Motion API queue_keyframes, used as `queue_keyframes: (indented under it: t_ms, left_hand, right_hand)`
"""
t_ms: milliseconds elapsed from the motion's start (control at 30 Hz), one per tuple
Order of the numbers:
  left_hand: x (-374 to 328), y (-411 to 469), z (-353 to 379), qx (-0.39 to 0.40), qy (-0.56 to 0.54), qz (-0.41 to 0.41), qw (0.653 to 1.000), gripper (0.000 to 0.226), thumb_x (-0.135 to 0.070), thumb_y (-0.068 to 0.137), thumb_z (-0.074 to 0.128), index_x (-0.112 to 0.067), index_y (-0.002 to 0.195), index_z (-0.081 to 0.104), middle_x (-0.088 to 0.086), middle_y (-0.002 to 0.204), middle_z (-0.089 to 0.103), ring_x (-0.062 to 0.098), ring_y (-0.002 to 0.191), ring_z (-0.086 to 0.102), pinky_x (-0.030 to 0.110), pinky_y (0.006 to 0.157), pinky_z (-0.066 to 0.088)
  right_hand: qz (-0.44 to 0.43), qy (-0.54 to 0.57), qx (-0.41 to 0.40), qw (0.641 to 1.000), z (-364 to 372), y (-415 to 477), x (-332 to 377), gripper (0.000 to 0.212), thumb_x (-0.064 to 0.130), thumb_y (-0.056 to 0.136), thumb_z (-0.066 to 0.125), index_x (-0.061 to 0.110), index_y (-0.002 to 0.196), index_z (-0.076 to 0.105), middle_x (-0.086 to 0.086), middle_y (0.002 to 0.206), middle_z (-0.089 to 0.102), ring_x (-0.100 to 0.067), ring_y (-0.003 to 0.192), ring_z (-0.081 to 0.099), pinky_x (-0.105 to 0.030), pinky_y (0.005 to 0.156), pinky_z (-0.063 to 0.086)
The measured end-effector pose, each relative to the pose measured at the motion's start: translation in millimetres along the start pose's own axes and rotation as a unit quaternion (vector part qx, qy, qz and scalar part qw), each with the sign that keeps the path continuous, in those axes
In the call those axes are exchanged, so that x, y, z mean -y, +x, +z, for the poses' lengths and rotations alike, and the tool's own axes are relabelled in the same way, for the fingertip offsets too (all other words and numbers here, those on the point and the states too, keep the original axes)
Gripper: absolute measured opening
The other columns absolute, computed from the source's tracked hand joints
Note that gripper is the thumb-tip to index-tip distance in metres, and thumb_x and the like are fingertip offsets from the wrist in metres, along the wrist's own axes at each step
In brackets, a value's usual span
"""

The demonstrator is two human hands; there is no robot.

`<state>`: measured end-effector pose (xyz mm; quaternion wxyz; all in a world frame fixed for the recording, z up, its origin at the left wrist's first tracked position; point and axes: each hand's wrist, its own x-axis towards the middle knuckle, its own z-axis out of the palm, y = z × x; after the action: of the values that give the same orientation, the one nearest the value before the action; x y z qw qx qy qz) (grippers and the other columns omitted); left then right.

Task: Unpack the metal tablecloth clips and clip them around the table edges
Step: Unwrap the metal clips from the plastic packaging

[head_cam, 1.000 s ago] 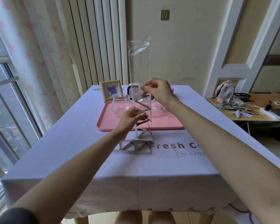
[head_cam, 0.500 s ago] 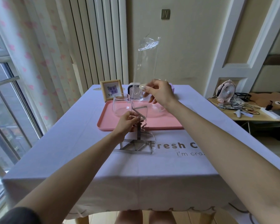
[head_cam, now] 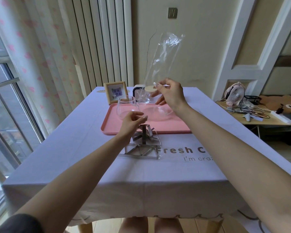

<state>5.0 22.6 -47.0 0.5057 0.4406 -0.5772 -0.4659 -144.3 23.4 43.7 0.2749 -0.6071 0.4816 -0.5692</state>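
Note:
Several metal tablecloth clips (head_cam: 142,146) lie in a loose pile on the lavender tablecloth (head_cam: 84,169), just in front of a pink tray. One clip stands upright on top of the pile. My left hand (head_cam: 132,122) hovers just above that upright clip, fingers loosely curled, nothing visibly held. My right hand (head_cam: 169,95) is raised over the tray and pinches the lower end of a clear plastic bag (head_cam: 164,59), which sticks up in the air and looks empty.
The pink tray (head_cam: 168,127) holds a glass cup (head_cam: 124,106) and a glass jug with a wooden lid (head_cam: 149,89). A small picture frame (head_cam: 115,92) stands behind it. A side table with a fan (head_cam: 234,93) and cables is at the right.
My right hand has lifted the plastic bag up and away from the clips. My left hand lowered the clip it held onto the pile and released it.

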Motion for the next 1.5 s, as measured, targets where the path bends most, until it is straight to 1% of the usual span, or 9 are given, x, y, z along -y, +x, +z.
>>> queue_keyframes:
  t_ms: [300,433,600,800,967,1100,1300,1400,1500]
  left_hand:
    - [14,-4,-12,-0.049,0.116,0.029,0.992,0.024,0.004,0.085,0.058,-0.005,0.108,0.055,0.009,0.103,0.060,0.018,0.082,0.061,0.017,0.061,0.052]
    - [22,-3,-28,-0.050,0.207,0.085,0.973,0.027,0.008,0.082,0.059,-0.012,0.100,0.057,0.010,0.114,0.056,0.022,0.097,0.059,0.037,0.080,0.055]
    - [22,-12,-37,-0.018,0.272,0.090,0.958,0.027,0.010,0.081,0.052,-0.013,0.084,0.065,0.006,0.096,0.069,0.013,0.084,0.063,0.027,0.080,0.052]
    - [22,-17,-38,0.028,0.217,0.079,0.973,0.034,-0.040,0.085,0.041,-0.020,0.102,0.061,-0.001,0.108,0.065,0.020,0.101,0.061,0.043,0.093,0.048]
    - [29,-18,-33,0.149,0.415,0.224,0.869,0.081,-0.074,0.066,0.047,-0.034,0.136,0.041,-0.001,0.145,0.031,0.017,0.131,0.031,0.041,0.105,0.027]
    - [38,-14,-32,0.186,0.515,0.235,0.803,0.076,-0.075,0.068,0.037,-0.039,0.134,0.041,-0.004,0.151,0.022,0.019,0.135,0.025,0.044,0.110,0.018]
    - [43,-3,-19,0.120,0.592,0.178,0.777,0.064,-0.038,0.091,0.052,-0.028,0.146,0.021,0.004,0.154,0.016,0.026,0.140,0.019,0.051,0.113,0.013]
    - [39,-1,-16,0.141,0.575,0.120,0.797,0.078,-0.059,0.088,0.039,-0.025,0.149,0.007,0.002,0.155,0.009,0.024,0.142,0.010,0.055,0.114,0.003]
    - [32,-6,-24,0.117,0.518,0.143,0.835,0.095,-0.074,0.069,0.025,-0.020,0.147,0.019,0.006,0.149,0.022,0.026,0.133,0.023,0.050,0.112,0.017]
  right_hand:
    - [0.033,-0.001,-0.074,0.997,-24,3,-16,0.005,0.011,0.090,0.057,0.010,0.092,0.052,-0.014,0.074,0.069,-0.016,0.037,0.053,-0.021,0.038,0.044]
    - [0.100,-0.006,-0.121,0.988,-54,8,-44,0.023,-0.005,0.084,0.045,0.018,0.089,0.047,-0.019,0.091,0.066,-0.010,0.042,0.056,-0.018,0.040,0.042]
    - [0.192,-0.099,-0.160,0.963,-103,16,-87,0.041,0.011,0.085,0.060,0.007,0.124,0.047,-0.007,0.076,0.066,-0.011,0.056,0.042,-0.022,0.049,0.030]
    - [0.275,-0.206,-0.135,0.929,-148,17,-118,0.027,0.020,0.092,0.054,-0.003,0.102,0.062,-0.004,0.068,0.061,-0.016,0.050,0.038,-0.024,0.048,0.029]
    - [0.322,-0.193,-0.128,0.918,-158,16,-131,0.042,0.019,0.089,0.061,-0.002,0.123,0.052,-0.018,0.103,0.059,-0.027,0.076,0.058,-0.033,0.062,0.048]
    - [0.228,-0.341,-0.128,0.903,-153,13,-129,0.053,0.028,0.085,0.063,0.008,0.132,0.050,-0.017,0.135,0.050,-0.036,0.123,0.045,-0.042,0.100,0.040]
    - [0.102,-0.449,-0.099,0.882,-129,-1,-118,0.028,0.028,0.085,0.059,0.018,0.112,0.063,-0.011,0.122,0.057,-0.034,0.117,0.047,-0.042,0.098,0.034]
    - [0.012,-0.493,-0.103,0.864,-110,-16,-105,0.025,0.021,0.085,0.057,0.016,0.108,0.065,-0.011,0.117,0.059,-0.033,0.115,0.046,-0.038,0.094,0.029]
    - [-0.096,-0.485,-0.081,0.866,-87,-34,-90,0.022,0.016,0.082,0.059,0.014,0.102,0.068,-0.008,0.107,0.064,-0.032,0.106,0.050,-0.038,0.090,0.031]
